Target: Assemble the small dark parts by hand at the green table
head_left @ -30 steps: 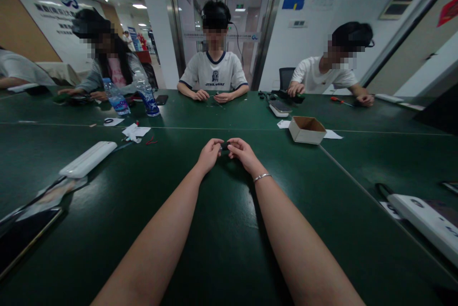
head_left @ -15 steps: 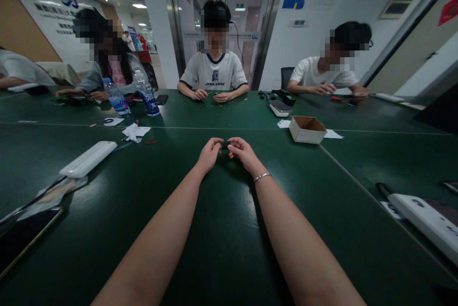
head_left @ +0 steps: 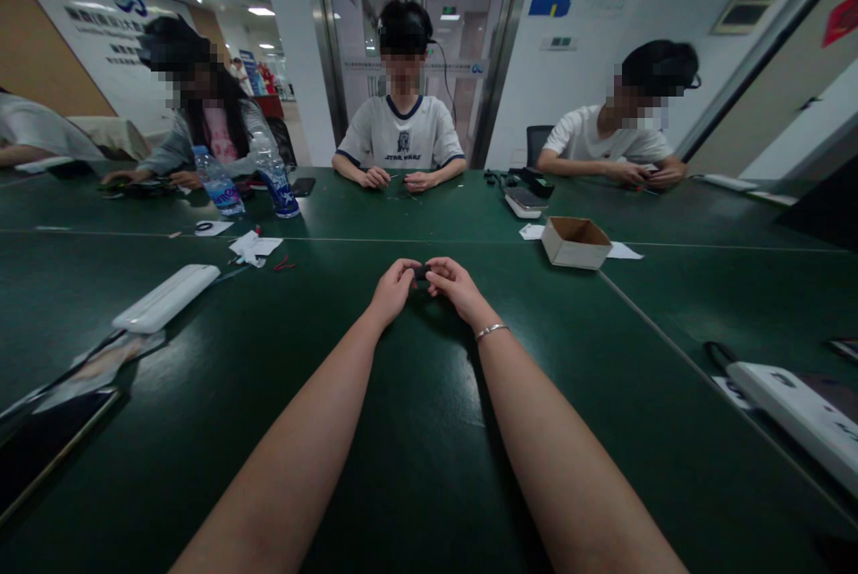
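Note:
A small black object [head_left: 421, 273], short and rounded, spans the gap between my two hands just above the green table [head_left: 416, 431]. My left hand [head_left: 394, 288] pinches its left end between thumb and fingers. At the other end, my right hand [head_left: 456, 286] grips it the same way, with a silver bracelet [head_left: 492, 332] on that wrist. Fingers cover both ends, so its exact kind cannot be made out.
An open cardboard box [head_left: 576, 245] stands ahead to the right. White power strips [head_left: 167, 299] lie left and right. Two water bottles [head_left: 273, 176], paper scraps [head_left: 255, 247] and red wire bits [head_left: 284, 264] are ahead left. Several people sit around the table.
My hands and the black object stay almost still. Across the table at the right, a person's hands have come closer together.

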A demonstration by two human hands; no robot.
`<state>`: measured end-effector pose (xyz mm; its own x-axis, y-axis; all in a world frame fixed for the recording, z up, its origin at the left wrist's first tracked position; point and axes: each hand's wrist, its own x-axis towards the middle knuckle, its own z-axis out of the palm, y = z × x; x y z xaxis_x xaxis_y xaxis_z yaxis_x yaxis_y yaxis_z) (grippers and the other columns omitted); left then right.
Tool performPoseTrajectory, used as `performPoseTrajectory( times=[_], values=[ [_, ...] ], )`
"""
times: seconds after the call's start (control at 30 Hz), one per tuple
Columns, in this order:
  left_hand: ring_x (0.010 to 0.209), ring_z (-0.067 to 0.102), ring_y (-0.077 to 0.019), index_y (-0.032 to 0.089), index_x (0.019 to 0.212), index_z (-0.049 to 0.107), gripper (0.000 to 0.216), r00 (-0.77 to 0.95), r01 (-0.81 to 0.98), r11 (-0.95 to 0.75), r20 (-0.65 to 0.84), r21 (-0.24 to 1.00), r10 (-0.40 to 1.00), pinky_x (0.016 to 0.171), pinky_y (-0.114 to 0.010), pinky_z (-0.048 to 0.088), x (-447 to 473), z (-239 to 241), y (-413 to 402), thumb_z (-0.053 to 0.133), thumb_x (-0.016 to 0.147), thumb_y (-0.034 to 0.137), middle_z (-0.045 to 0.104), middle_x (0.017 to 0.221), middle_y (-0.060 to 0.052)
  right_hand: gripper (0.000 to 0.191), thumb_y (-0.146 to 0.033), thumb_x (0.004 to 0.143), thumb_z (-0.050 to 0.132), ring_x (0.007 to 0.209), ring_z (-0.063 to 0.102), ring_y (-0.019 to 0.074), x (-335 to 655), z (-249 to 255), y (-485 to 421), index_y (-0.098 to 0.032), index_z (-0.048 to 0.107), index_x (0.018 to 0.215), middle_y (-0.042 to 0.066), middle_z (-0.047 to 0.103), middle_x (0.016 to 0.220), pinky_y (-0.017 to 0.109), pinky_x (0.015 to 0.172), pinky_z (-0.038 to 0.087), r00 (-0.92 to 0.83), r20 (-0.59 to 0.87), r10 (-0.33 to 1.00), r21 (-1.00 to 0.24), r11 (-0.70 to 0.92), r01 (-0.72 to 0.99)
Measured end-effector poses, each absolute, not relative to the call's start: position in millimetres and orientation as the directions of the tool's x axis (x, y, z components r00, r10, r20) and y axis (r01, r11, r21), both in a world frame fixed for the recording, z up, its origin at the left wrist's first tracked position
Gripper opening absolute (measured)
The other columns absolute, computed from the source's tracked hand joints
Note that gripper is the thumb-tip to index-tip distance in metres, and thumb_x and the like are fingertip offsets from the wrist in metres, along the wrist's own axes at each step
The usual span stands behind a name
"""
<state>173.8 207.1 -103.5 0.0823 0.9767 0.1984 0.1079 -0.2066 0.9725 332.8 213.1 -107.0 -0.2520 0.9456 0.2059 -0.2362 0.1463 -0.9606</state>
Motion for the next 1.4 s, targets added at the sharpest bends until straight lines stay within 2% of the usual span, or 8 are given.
performPoseTrajectory(
  times=[0.37,0.47,0.6,0.83,1.13,1.23,1.33,1.4],
  values=[
    [0.050,0.044,-0.0093,0.018,0.098,0.061,0.022,0.058,0.128,-0.155,0.148,0.980,0.987,0.051,-0.022,0.036,174.4,-102.4,207.6,0.044,0.086,0.023,0.055,0.066,0.002,0.038,-0.034,0.067,0.078,0.059,0.056,0.0094,333.0,-105.6,212.1,-0.019,0.059,0.096,-0.001,0.062,0.079,0.022,0.054,0.044,-0.266,0.201,0.943,-0.962,0.138,-0.237],
    [0.056,0.048,-0.0115,0.018,0.096,0.062,0.024,0.068,0.155,-0.193,0.184,0.969,0.980,0.054,-0.023,0.038,173.8,-104.5,208.6,0.042,0.089,0.029,0.053,0.064,0.001,0.037,-0.033,0.067,0.078,0.059,0.057,0.0092,332.8,-105.3,211.5,-0.020,0.059,0.096,-0.002,0.061,0.080,0.022,0.054,0.044,-0.263,0.200,0.944,-0.962,0.138,-0.237],
    [0.069,0.054,-0.0134,0.018,0.102,0.061,0.021,0.047,0.180,-0.257,0.253,0.949,0.966,0.063,-0.025,0.043,173.9,-104.1,207.3,0.048,0.086,0.023,0.058,0.076,-0.001,0.040,-0.034,0.065,0.080,0.057,0.057,0.0092,331.9,-105.4,212.1,-0.019,0.058,0.095,-0.003,0.061,0.075,0.022,0.053,0.044,-0.229,0.199,0.953,-0.962,0.144,-0.234],
    [0.082,0.058,-0.0145,0.018,0.100,0.061,0.022,0.021,0.134,-0.349,0.349,0.927,0.937,0.079,-0.029,0.046,173.7,-99.9,205.2,0.055,0.079,0.015,0.062,0.089,-0.004,0.044,-0.048,0.066,0.078,0.047,0.055,0.0088,328.4,-101.2,211.4,-0.016,0.056,0.087,0.001,0.066,0.065,0.020,0.048,0.044,-0.163,0.112,0.980,-0.985,0.088,-0.148],
    [0.085,0.065,-0.0178,0.016,0.089,0.067,0.024,0.099,-0.031,-0.320,0.321,0.947,0.942,0.088,-0.036,0.049,164.5,-97.2,205.1,0.072,0.069,0.027,0.070,0.089,-0.005,0.048,-0.063,0.073,0.067,0.043,0.054,0.0105,329.0,-101.4,212.0,-0.017,0.051,0.074,0.004,0.063,0.055,0.021,0.044,0.044,-0.157,0.060,0.986,-0.994,0.043,-0.105],
    [0.088,0.066,-0.0188,0.016,0.091,0.069,0.027,0.094,-0.018,-0.293,0.294,0.956,0.951,0.090,-0.037,0.049,162.1,-97.5,206.8,0.073,0.068,0.029,0.071,0.092,-0.007,0.044,-0.054,0.069,0.075,0.048,0.056,0.0102,333.9,-102.2,211.7,-0.017,0.054,0.083,0.001,0.063,0.061,0.021,0.048,0.045,-0.189,0.115,0.975,-0.984,0.085,-0.158],
    [0.089,0.066,-0.0194,0.016,0.091,0.069,0.027,0.070,0.010,-0.272,0.271,0.962,0.960,0.090,-0.037,0.048,160.8,-98.8,209.5,0.073,0.068,0.031,0.072,0.094,-0.008,0.051,-0.038,0.062,0.083,0.059,0.061,0.0110,337.1,-101.4,210.7,-0.021,0.055,0.101,-0.002,0.064,0.075,0.023,0.055,0.048,-0.257,0.180,0.950,-0.972,0.131,-0.194],
    [0.089,0.066,-0.0195,0.015,0.091,0.069,0.027,0.067,0.017,-0.265,0.264,0.964,0.962,0.088,-0.037,0.049,160.5,-99.9,211.0,0.071,0.070,0.032,0.071,0.095,-0.009,0.050,-0.038,0.067,0.079,0.058,0.060,0.0110,336.5,-100.7,210.7,-0.023,0.054,0.107,-0.002,0.063,0.077,0.023,0.055,0.049,-0.283,0.178,0.942,-0.979,0.140,-0.149]
  ],
)
